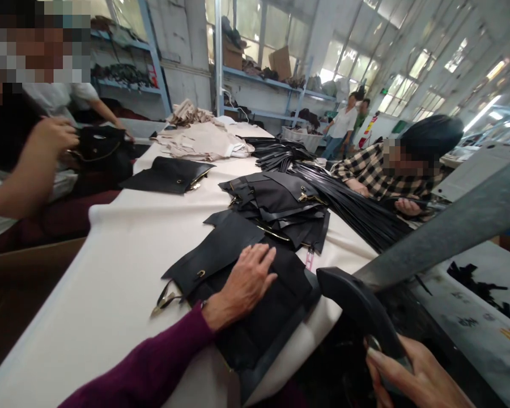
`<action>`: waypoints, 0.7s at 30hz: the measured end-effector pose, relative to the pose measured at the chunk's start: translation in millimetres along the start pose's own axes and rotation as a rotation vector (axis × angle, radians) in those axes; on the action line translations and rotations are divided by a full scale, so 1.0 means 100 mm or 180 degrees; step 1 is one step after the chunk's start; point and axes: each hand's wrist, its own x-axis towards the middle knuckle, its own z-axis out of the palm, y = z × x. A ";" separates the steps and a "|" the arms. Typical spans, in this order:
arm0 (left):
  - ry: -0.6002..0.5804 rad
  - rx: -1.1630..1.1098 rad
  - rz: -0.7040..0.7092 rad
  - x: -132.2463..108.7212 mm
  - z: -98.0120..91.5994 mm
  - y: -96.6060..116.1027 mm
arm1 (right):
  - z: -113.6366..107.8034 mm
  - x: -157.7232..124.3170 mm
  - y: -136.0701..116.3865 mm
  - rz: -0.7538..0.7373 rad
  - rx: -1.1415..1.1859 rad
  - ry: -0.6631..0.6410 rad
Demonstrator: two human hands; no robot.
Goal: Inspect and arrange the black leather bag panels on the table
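Note:
My left hand (244, 283) lies flat, fingers stretched out, on a black leather bag piece (259, 309) at the near edge of the cream-covered table (110, 272). A gold clasp (164, 303) sticks out at the piece's left corner. My right hand (412, 377) is at the bottom right, fingers wrapped round the lower end of a black curved leather strap (352, 300) that rises from it toward the bag piece. My left sleeve is dark purple.
A pile of black leather parts (280, 209) and a fan of black straps (348, 207) fill the table's middle and right. A black flap (168, 175) and beige pieces (204, 141) lie farther back. Co-workers sit left (29, 170) and right (391, 170). A grey beam (450, 226) crosses the right.

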 end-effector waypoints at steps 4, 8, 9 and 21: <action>-0.0247 0.0204 0.0189 -0.16 0.47 0.23 | -0.01 -0.04 0.09 -0.0014 -0.0169 0.0009; -0.0224 0.0391 0.0179 -0.20 0.60 0.19 | 0.04 -0.02 0.21 0.0050 -0.0421 -0.0093; -0.0220 0.0427 0.0182 -0.19 0.60 0.18 | 0.07 0.01 0.24 0.0027 -0.0388 -0.0113; -0.0241 0.0377 0.0188 -0.18 0.59 0.22 | 0.00 0.42 0.09 -0.0104 0.0091 0.0281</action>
